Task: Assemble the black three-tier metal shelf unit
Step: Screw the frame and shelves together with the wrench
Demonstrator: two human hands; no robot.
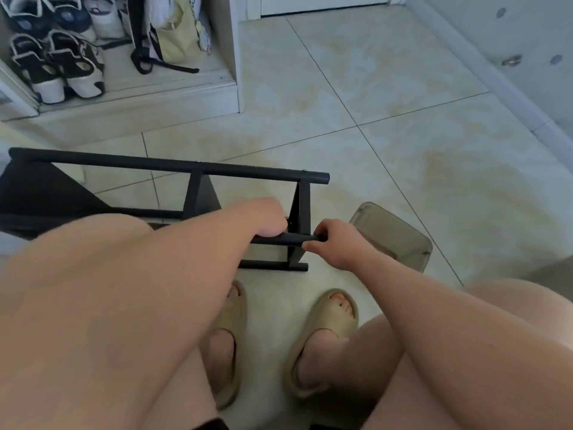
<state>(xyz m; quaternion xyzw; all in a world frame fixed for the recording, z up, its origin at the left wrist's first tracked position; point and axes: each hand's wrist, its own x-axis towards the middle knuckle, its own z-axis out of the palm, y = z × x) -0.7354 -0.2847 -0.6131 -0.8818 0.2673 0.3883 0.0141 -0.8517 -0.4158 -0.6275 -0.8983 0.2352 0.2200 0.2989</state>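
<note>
The black metal shelf unit (173,165) lies on its side on the tiled floor in front of me, its round posts running left to right and its flat shelves standing on edge. My right hand (333,243) grips the end of the near upper post (288,238). My left hand (266,217) is curled over the same post just left of the end shelf (299,212), by a small fastener; whatever its fingers hold is hidden. A lower post (273,265) rests on the floor below.
A brown translucent plastic tray (393,237) lies on the floor right of the shelf. My feet in tan slides (325,333) are close below it. A white cabinet with shoes (55,69) and a bag (176,35) stands at back left; a wall baseboard (496,76) runs along the right.
</note>
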